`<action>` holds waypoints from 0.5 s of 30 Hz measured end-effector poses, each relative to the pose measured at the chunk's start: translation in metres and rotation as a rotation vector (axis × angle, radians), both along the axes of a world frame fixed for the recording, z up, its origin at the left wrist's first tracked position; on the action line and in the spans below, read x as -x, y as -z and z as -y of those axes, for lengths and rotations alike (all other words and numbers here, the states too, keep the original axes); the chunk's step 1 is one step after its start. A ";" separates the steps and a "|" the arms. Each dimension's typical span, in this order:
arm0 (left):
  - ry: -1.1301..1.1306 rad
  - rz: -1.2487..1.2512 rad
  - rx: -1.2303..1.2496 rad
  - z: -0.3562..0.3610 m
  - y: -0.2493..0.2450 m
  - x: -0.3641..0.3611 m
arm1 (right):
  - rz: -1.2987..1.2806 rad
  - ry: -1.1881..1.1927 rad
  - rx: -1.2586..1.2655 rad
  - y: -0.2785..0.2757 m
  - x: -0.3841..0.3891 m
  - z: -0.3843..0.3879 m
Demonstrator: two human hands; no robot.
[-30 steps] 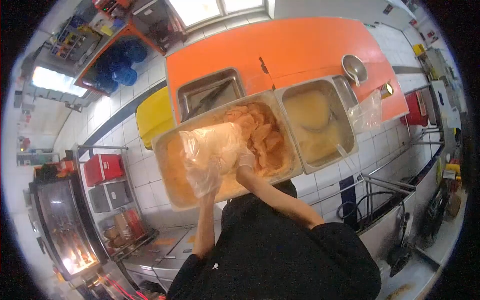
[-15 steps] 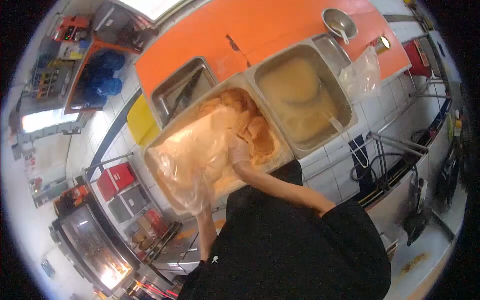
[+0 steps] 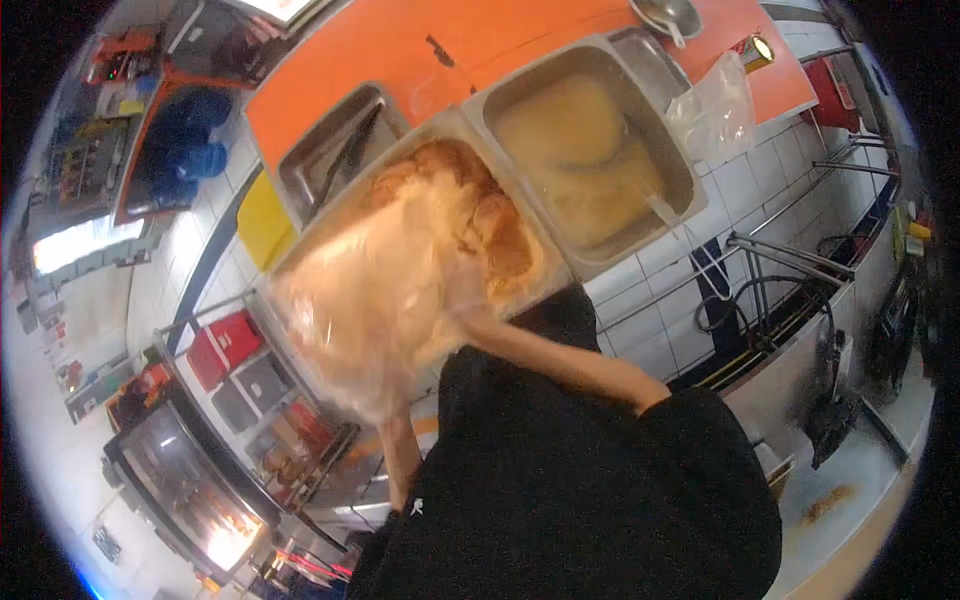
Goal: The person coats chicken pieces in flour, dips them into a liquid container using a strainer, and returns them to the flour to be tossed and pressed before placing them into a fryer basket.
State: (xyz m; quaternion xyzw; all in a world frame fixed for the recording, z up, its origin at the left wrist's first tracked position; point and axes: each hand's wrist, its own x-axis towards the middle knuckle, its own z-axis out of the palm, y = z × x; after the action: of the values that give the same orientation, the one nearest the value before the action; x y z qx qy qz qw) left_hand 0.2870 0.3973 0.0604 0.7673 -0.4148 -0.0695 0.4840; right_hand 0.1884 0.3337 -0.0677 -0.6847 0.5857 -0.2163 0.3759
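A large tub (image 3: 545, 280) in front of me holds pale orange powder (image 3: 375, 245), like seasoned flour. Darker orange-brown coated pieces, perhaps meat (image 3: 500, 235), lie in the powder towards the tub's far right side. My right hand (image 3: 463, 288), in a thin clear glove, is down at the powder beside these pieces; motion smears its fingers. My left hand (image 3: 383, 368) is at the near left part of the tub, covered by clear, shiny plastic. Its fingers are blurred, so whether it grips anything does not show.
Right of the tub stands a metal pan (image 3: 685, 200) of cloudy yellowish liquid with a handled utensil (image 3: 690, 240) in it. A smaller metal tray (image 3: 295, 175) sits behind left. A clear bag (image 3: 725, 105), a can (image 3: 753, 52) and a bowl (image 3: 665, 15) rest on the orange counter (image 3: 520, 25).
The view has shifted, so the tub and pans appear slightly higher and further left. Both hands remain at the tub, the right one now more blurred.
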 end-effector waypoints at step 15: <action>0.059 0.042 -0.005 0.016 -0.002 0.005 | 0.319 0.324 -0.459 -0.028 -0.005 0.008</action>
State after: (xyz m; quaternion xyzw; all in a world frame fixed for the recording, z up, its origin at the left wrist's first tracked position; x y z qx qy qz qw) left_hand 0.2824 0.3818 0.0628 0.7572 -0.4473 -0.0684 0.4711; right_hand 0.1936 0.3261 -0.0398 -0.4375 0.6544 -0.2402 0.5680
